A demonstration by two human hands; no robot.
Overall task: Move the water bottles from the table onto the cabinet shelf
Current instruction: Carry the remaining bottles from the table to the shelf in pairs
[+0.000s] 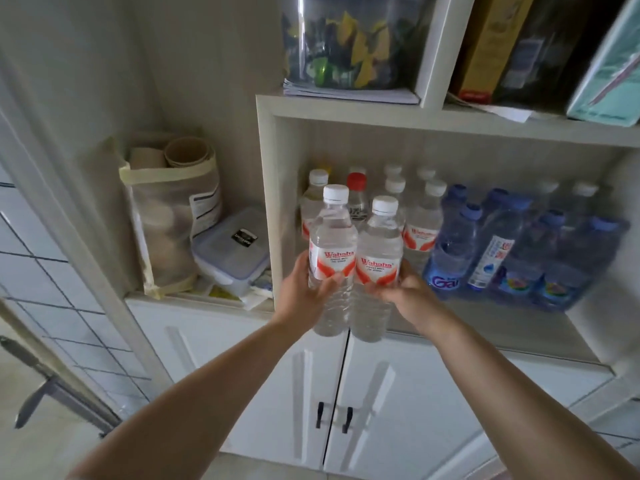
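Note:
I hold two clear water bottles with white caps and red-and-white labels upright, side by side, in front of the open cabinet shelf (485, 327). My left hand (303, 292) grips the left bottle (332, 237) around its lower body. My right hand (412, 299) grips the right bottle (379, 251) the same way. Both bottles hang just outside the shelf's front edge, above the cabinet doors. Inside the shelf stand several alike white-capped bottles (424, 223), one red-capped bottle (356, 195), and a wrapped pack of blue bottles (519, 251) on the right.
Left of the shelf, an open nook holds a mesh bag of paper cups (173, 216) and a lidded plastic box (232, 251). Above are a clear tub (353, 39) and books (485, 46). Two white cabinet doors with black handles (334, 417) lie below.

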